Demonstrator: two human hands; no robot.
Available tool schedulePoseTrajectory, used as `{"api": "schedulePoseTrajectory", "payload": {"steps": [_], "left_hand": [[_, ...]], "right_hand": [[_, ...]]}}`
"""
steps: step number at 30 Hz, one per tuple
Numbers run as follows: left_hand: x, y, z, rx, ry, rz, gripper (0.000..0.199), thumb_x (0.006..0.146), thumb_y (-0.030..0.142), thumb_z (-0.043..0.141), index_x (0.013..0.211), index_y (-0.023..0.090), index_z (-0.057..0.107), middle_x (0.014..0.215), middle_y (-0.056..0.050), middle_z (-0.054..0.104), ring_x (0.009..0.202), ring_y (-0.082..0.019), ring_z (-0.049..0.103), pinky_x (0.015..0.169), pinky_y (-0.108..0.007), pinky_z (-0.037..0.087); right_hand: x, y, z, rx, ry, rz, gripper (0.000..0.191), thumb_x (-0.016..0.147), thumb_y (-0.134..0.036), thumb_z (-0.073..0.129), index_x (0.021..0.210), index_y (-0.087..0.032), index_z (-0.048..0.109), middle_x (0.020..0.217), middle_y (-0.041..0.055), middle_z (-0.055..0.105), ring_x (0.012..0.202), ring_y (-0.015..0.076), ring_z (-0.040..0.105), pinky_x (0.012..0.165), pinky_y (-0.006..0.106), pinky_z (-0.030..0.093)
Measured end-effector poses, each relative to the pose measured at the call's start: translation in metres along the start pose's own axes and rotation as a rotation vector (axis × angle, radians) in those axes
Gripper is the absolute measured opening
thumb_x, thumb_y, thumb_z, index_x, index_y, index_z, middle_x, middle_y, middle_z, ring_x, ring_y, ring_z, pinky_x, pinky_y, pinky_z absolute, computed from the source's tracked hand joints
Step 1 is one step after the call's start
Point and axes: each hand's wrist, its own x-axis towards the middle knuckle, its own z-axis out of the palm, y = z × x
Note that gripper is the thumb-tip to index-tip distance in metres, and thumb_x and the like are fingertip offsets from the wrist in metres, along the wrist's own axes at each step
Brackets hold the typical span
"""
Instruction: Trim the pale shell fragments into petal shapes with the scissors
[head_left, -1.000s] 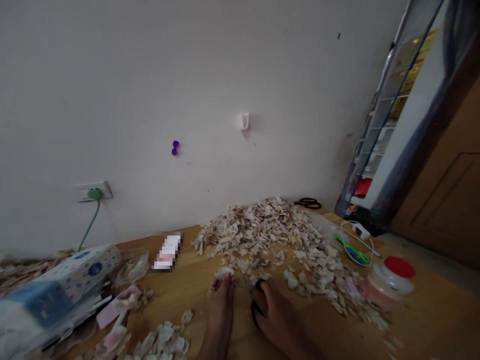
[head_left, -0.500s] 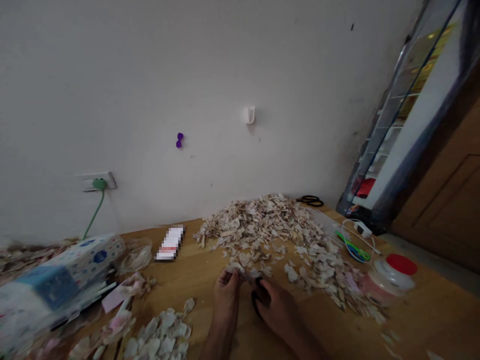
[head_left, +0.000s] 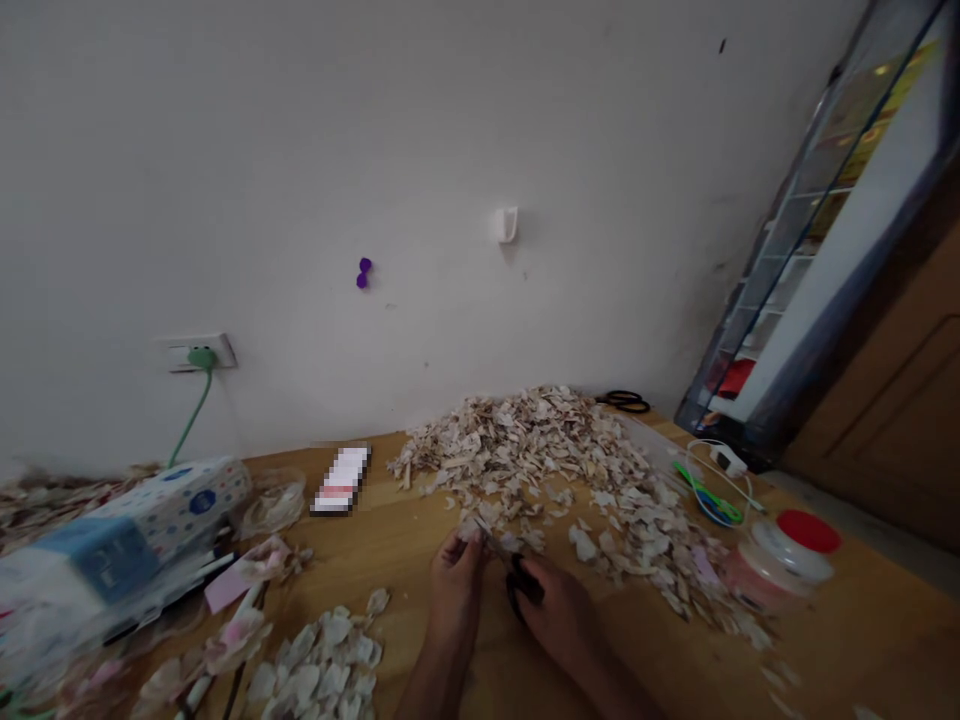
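My left hand pinches a thin pale flake between thumb and fingertips, low over the wooden table. Black-handled scissors are in my right hand, its fingers through the handle loops. The blades point up and left and reach the flake at my left fingertips. Just beyond both hands rises a large heap of dry, whitish-brown flakes, spread down toward the right. A smaller pile of paler, rounder flakes lies left of my left forearm. What the flakes are made of I cannot tell.
At the left are a tissue pack, pinkish petal-like pieces and a phone. A red-lidded jar, a white cable and a second pair of scissors are on the right. The wall stands behind the table.
The scissors' blades now show more clearly, angled toward the flake in my left hand. Both hands stay in nearly the same place; the view has shifted slightly.
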Motion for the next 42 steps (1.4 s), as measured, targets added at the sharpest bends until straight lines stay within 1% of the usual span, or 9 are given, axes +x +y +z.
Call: {"api": "schedulePoseTrajectory", "payload": {"steps": [3, 7, 12, 15, 21, 26, 30, 36, 42], "left_hand": [[-0.002, -0.001, 0.003, -0.024, -0.001, -0.02, 0.025, 0.064, 0.028, 0.078, 0.084, 0.015, 0.071, 0.083, -0.006, 0.071, 0.074, -0.015, 0.064, 0.075, -0.027, 0.048], [-0.002, 0.001, 0.006, -0.054, 0.046, -0.03, 0.026, 0.061, 0.028, 0.08, 0.082, 0.015, 0.072, 0.083, -0.006, 0.072, 0.073, -0.014, 0.064, 0.074, -0.025, 0.049], [-0.002, 0.002, 0.006, -0.038, 0.032, -0.036, 0.025, 0.063, 0.031, 0.078, 0.083, 0.016, 0.072, 0.083, -0.005, 0.072, 0.074, -0.014, 0.064, 0.073, -0.025, 0.048], [-0.002, 0.003, 0.003, 0.044, 0.032, -0.018, 0.025, 0.063, 0.033, 0.078, 0.08, 0.015, 0.071, 0.08, -0.005, 0.071, 0.071, -0.014, 0.063, 0.071, -0.025, 0.047], [0.0, 0.009, -0.002, 0.294, -0.014, 0.06, 0.025, 0.066, 0.038, 0.074, 0.069, 0.014, 0.068, 0.06, 0.0, 0.062, 0.058, -0.011, 0.053, 0.061, -0.022, 0.042], [0.001, 0.014, -0.003, 0.388, -0.03, 0.09, 0.026, 0.068, 0.04, 0.071, 0.065, 0.015, 0.066, 0.058, 0.001, 0.059, 0.057, -0.012, 0.051, 0.06, -0.022, 0.041], [0.001, 0.023, -0.003, 0.483, -0.072, 0.073, 0.03, 0.067, 0.043, 0.071, 0.061, 0.014, 0.065, 0.056, -0.001, 0.059, 0.057, -0.013, 0.052, 0.061, -0.023, 0.041], [0.001, 0.031, -0.002, 0.52, -0.105, 0.07, 0.028, 0.067, 0.042, 0.071, 0.063, 0.015, 0.066, 0.056, 0.0, 0.06, 0.055, -0.013, 0.052, 0.059, -0.022, 0.04], [-0.001, 0.036, 0.0, 0.585, -0.142, 0.05, 0.027, 0.067, 0.042, 0.071, 0.068, 0.015, 0.069, 0.056, -0.001, 0.062, 0.054, -0.013, 0.052, 0.058, -0.023, 0.039]], "right_hand": [[0.0, 0.001, 0.001, -0.011, 0.007, -0.008, 0.019, 0.081, -0.03, 0.05, 0.091, -0.023, 0.065, 0.086, 0.0044, 0.068, 0.081, 0.0199, 0.062, 0.072, 0.027, 0.044], [0.0, 0.0, 0.0, -0.008, 0.003, -0.025, 0.017, 0.082, -0.03, 0.049, 0.086, -0.023, 0.064, 0.084, 0.003, 0.068, 0.078, 0.0188, 0.062, 0.07, 0.026, 0.044], [0.0, 0.001, 0.0, -0.019, 0.003, -0.021, 0.017, 0.08, -0.025, 0.05, 0.088, -0.023, 0.065, 0.091, 0.0054, 0.068, 0.084, 0.02, 0.062, 0.076, 0.028, 0.045], [0.0, 0.002, 0.001, -0.025, 0.035, -0.016, 0.02, 0.078, -0.025, 0.051, 0.093, -0.022, 0.064, 0.097, 0.0065, 0.067, 0.09, 0.0213, 0.061, 0.08, 0.03, 0.045], [-0.001, 0.001, -0.002, -0.003, 0.037, -0.034, 0.021, 0.08, -0.025, 0.05, 0.097, -0.022, 0.063, 0.098, 0.0066, 0.066, 0.092, 0.0213, 0.06, 0.081, 0.03, 0.045], [-0.001, 0.003, 0.0, -0.032, 0.044, -0.038, 0.023, 0.079, -0.022, 0.049, 0.098, -0.021, 0.063, 0.099, 0.0071, 0.066, 0.094, 0.0215, 0.06, 0.083, 0.031, 0.045], [-0.001, 0.006, 0.001, -0.058, 0.055, -0.045, 0.024, 0.079, -0.023, 0.05, 0.099, -0.021, 0.062, 0.103, 0.0086, 0.065, 0.097, 0.0224, 0.059, 0.084, 0.032, 0.046], [-0.001, 0.01, 0.003, -0.062, 0.037, -0.051, 0.028, 0.078, -0.021, 0.051, 0.104, -0.02, 0.06, 0.109, 0.0099, 0.063, 0.102, 0.0234, 0.057, 0.088, 0.034, 0.045], [-0.002, 0.008, 0.002, -0.073, 0.032, -0.053, 0.024, 0.078, -0.021, 0.049, 0.099, -0.021, 0.061, 0.101, 0.0082, 0.065, 0.096, 0.0225, 0.059, 0.083, 0.033, 0.046]]}}
